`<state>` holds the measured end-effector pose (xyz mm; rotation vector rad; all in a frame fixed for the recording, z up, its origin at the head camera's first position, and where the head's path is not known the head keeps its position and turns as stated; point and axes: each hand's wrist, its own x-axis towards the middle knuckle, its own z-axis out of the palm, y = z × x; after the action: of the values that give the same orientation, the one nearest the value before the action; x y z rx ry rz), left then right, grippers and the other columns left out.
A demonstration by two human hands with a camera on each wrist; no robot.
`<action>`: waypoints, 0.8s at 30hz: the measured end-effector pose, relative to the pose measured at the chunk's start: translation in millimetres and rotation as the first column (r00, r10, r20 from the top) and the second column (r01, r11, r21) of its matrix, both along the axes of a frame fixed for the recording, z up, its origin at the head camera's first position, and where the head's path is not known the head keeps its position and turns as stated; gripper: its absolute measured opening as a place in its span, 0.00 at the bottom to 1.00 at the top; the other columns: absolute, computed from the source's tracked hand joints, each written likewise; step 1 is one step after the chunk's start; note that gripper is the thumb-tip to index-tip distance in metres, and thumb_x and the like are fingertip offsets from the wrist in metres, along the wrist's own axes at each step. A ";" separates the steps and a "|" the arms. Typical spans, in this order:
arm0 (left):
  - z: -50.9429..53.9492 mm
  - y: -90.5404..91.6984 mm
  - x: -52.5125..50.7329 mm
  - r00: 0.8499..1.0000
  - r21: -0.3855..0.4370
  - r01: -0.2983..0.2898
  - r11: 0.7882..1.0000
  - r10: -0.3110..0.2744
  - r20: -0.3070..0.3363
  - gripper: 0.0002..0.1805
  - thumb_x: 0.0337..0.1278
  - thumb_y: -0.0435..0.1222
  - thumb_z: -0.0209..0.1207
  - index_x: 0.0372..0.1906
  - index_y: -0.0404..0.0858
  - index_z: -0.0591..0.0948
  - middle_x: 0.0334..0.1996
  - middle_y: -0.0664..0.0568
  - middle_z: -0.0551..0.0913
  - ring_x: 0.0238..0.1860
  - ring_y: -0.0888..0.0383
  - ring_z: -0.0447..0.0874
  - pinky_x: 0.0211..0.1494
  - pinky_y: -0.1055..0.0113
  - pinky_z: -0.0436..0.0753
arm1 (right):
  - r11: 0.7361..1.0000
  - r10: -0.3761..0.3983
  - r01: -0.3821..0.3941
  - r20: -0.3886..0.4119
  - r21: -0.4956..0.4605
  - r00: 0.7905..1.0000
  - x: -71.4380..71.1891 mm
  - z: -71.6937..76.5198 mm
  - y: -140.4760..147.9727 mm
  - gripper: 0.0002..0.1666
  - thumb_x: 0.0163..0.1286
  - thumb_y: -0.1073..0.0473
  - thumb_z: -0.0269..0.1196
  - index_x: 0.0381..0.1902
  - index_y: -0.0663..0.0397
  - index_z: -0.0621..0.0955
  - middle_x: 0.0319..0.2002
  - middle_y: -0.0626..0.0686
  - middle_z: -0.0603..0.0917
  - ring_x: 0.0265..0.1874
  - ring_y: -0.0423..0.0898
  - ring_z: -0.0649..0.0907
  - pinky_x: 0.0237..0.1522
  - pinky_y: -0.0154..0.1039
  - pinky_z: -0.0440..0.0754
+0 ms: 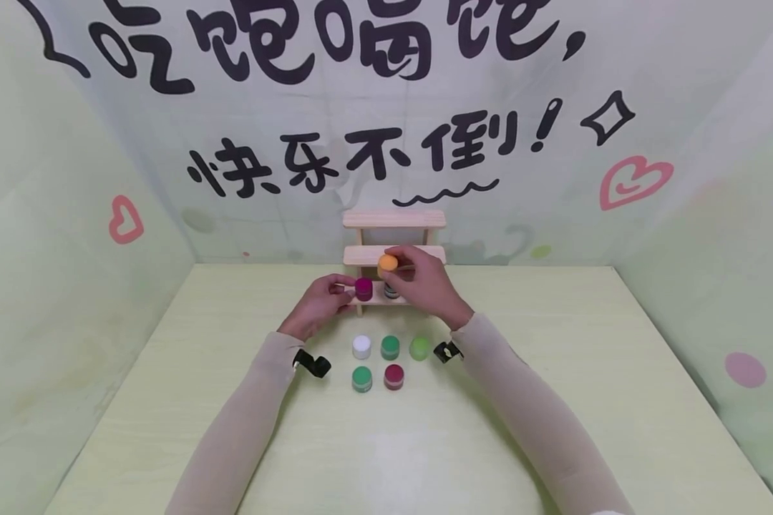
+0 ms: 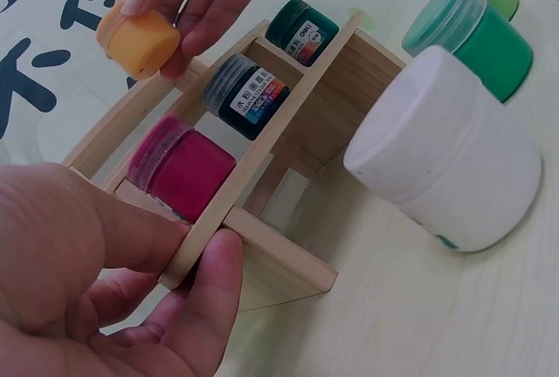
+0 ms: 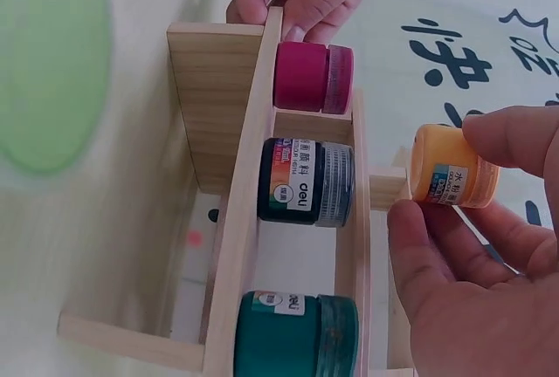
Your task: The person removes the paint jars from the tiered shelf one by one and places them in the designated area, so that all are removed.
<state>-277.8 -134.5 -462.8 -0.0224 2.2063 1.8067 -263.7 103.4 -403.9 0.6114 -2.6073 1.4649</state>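
An orange paint jar (image 1: 388,264) (image 3: 437,166) is pinched between the right hand's (image 1: 425,281) (image 3: 489,255) thumb and fingers, raised beside the wooden rack's middle shelf (image 1: 361,254). On the lowest shelf stand a magenta jar (image 1: 363,289) (image 2: 188,167), a dark jar (image 2: 247,96) (image 3: 306,181) and a dark teal jar (image 2: 302,32) (image 3: 293,335). With thumb and fingers, the left hand (image 1: 322,303) (image 2: 113,263) grips the end of that shelf, next to the magenta jar. The right hand partly covers the lowest shelf in the head view.
In front of the rack, a white jar (image 1: 361,347), a green jar (image 1: 389,347) and a light green jar (image 1: 419,348) form a row on the table (image 1: 232,372). Nearer stand another green jar (image 1: 362,379) and a dark red jar (image 1: 394,377). A printed wall is behind.
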 end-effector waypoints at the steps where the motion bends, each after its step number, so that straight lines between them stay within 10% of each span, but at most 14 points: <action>1: 0.4 -0.3 -0.1 1.000 -0.005 -0.003 1.000 0.003 -0.001 0.16 0.77 0.31 0.58 0.63 0.35 0.79 0.46 0.45 0.74 0.45 0.54 0.80 0.60 0.60 0.91 | 1.000 0.000 0.000 0.006 -0.005 1.000 1.4 0.1 0.9 0.24 0.74 0.55 0.70 0.64 0.53 0.81 0.57 0.52 0.85 0.54 0.49 0.87 0.62 0.45 0.89; 24: 0.6 0.2 -2.7 1.000 -0.001 -0.013 1.000 0.013 0.012 0.16 0.76 0.31 0.59 0.63 0.36 0.80 0.46 0.44 0.75 0.46 0.53 0.81 0.58 0.63 0.91 | 0.997 0.075 -0.076 -0.035 -0.012 0.997 41.4 -18.2 40.1 0.25 0.72 0.63 0.71 0.65 0.60 0.81 0.58 0.56 0.86 0.53 0.52 0.87 0.56 0.47 0.92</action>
<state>-280.5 -134.3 -462.2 -0.0482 2.2036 1.8077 -222.3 143.5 -422.1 0.7351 -2.5729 1.4770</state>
